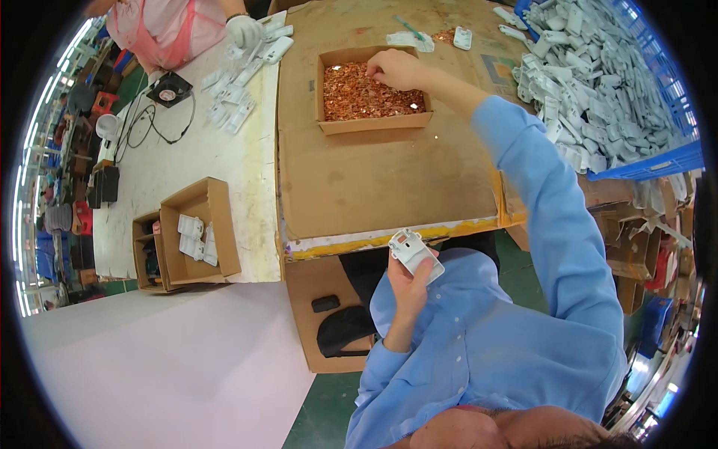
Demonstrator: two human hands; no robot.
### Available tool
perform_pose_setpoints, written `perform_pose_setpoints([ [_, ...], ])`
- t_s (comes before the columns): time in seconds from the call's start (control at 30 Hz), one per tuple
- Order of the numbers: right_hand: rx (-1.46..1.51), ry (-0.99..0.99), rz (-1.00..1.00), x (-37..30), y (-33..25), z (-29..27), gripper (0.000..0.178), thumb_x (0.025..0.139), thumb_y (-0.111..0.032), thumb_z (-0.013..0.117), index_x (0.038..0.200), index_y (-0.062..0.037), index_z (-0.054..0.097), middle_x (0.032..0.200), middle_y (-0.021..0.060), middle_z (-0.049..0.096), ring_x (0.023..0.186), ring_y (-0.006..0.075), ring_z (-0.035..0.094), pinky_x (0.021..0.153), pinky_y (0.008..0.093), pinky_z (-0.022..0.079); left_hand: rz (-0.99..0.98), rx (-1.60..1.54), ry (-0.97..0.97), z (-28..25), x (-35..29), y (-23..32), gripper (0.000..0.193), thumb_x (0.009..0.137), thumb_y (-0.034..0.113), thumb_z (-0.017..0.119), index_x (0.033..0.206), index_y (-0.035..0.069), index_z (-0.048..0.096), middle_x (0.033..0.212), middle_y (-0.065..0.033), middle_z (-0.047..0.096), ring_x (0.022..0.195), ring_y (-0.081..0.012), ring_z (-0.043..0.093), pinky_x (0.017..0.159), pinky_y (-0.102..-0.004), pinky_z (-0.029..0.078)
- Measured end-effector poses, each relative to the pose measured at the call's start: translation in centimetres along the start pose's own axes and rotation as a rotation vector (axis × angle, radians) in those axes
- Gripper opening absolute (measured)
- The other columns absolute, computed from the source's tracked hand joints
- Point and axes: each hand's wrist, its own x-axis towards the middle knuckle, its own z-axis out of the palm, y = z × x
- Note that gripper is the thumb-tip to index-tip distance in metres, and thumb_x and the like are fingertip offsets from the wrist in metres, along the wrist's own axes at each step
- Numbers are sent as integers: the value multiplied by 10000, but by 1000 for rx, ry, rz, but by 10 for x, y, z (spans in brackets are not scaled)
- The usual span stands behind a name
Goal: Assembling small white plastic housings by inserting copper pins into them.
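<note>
My left hand [408, 290] is wrapped round a white plastic housing [416, 255] and holds it tilted in front of my body, just off the table's near edge. Its hollow side with a small cut-out at the upper end faces up. My right hand [396, 69] reaches over the far rim of a shallow cardboard box [378, 127]. The fingertips are pinched together just over small copper-coloured metal pieces [359, 97] that fill the box. Whatever is between those fingers is too small to make out.
A blue crate [651, 166] heaped with white housings [591, 82] stands at right. At far left, a co-worker's gloved hand [244, 31] is beside more housings [233, 105]. A small fan [170, 90] with a cable and a cardboard box [230, 258] holding housings stand on the left table.
</note>
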Motion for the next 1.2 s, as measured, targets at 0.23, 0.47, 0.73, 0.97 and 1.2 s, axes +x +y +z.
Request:
perform_pose_setpoints([
  [0.23, -202, -70, 172, 31, -17, 19, 190, 859, -166, 596, 981, -45, 676, 988, 169, 668, 940, 329, 642, 813, 453, 523, -10, -1, 66, -18, -1, 11, 426, 837, 13, 598, 1229, 19, 431, 987, -130, 647, 897, -179, 637, 773, -296, 523],
  [0.47, -159, -145, 284, 42, -16, 21, 300, 839, -225, 599, 1008, 20, 637, 1043, 226, 656, 991, 377, 634, 835, 471, 523, -35, 17, 80, -23, 6, 11, 414, 843, 28, 588, 1229, 22, 438, 977, -129, 657, 846, -158, 635, 713, -271, 527],
  [0.73, -209, -172, 334, 44, -25, 24, 271, 831, -154, 578, 1022, 30, 634, 1073, 216, 654, 1016, 367, 626, 836, 477, 516, -38, 36, 94, -22, 6, 13, 404, 848, 40, 589, 1224, 25, 442, 974, -124, 659, 859, -158, 635, 742, -272, 519],
  [0.97, 1, -80, 186, 5, -9, -18, 195, 844, -159, 564, 915, -2, 656, 882, 162, 686, 832, 299, 660, 735, 398, 518, 20, 111, 79, -17, 9, 24, 458, 847, 34, 549, 1285, 23, 417, 1011, -141, 656, 925, -187, 638, 787, -290, 519],
  [1.2, 393, -46, -146, -138, -102, -67, 135, 851, -143, 599, 855, -10, 623, 761, 110, 625, 692, 228, 591, 635, 349, 469, 53, 240, -82, 5, 35, 45, 490, 831, -5, 482, 1309, 20, 377, 1075, -128, 600, 980, -192, 611, 842, -313, 504],
])
